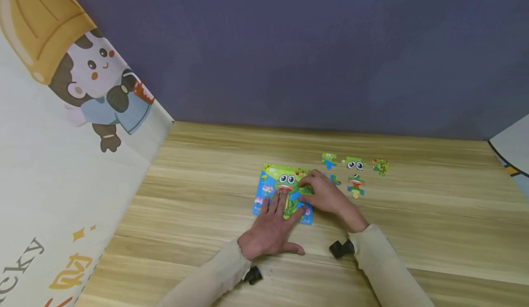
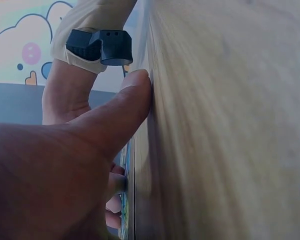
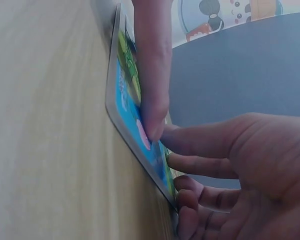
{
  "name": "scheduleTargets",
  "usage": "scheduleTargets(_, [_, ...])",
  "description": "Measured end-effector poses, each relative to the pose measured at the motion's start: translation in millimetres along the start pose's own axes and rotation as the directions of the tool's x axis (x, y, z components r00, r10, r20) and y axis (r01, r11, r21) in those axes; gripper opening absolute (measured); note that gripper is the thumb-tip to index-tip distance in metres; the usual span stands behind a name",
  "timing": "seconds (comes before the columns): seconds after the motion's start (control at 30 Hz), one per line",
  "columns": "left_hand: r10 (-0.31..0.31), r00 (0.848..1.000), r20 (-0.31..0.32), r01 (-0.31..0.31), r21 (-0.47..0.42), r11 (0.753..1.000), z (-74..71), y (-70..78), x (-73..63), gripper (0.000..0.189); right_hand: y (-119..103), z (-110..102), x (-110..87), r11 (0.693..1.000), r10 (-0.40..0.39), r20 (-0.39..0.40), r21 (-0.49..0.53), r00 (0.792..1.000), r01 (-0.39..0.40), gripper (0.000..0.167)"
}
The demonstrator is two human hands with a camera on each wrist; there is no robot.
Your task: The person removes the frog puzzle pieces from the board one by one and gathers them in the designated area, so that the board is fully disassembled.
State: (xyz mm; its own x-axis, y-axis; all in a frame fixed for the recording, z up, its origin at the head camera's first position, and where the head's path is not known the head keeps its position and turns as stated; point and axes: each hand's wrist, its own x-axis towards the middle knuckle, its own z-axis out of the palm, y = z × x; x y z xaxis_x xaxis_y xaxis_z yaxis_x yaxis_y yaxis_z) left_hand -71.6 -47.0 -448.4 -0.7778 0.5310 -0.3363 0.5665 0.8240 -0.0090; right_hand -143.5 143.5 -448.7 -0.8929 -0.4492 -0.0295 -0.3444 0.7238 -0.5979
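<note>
A frog puzzle board (image 1: 268, 171) lies on the table, blue and green with a frog printed on it. My left hand (image 1: 270, 231) rests over its lower part, fingers spread and fingertips on the picture. In the left wrist view, the left thumb (image 2: 122, 112) reaches out beside the board, close to the wood. My right hand (image 1: 326, 194) is at the board's right side, pinching a green puzzle piece (image 1: 306, 189) between thumb and fingers against the picture. The right wrist view shows its curled fingers (image 3: 187, 200) at the board's edge, beside a left finger pressing the surface.
Several loose puzzle pieces lie right of the board: a blue-green one (image 1: 329, 160), one with frog eyes (image 1: 354, 164), a leafy one (image 1: 380, 166) and a frog-mouth one (image 1: 356, 186). A dark panel (image 1: 306, 59) stands behind the table (image 1: 434, 215); a printed white panel (image 1: 49, 169) borders the left.
</note>
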Motion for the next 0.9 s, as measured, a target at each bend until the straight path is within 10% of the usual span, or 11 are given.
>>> scheduleTargets(0.9, [0.010,1.000,0.021,-0.009,-0.033,0.999,-1.5,-1.3,-0.5,0.098,12,-14,0.2,0.975,-0.107,0.064,0.201,0.992,0.092,0.021])
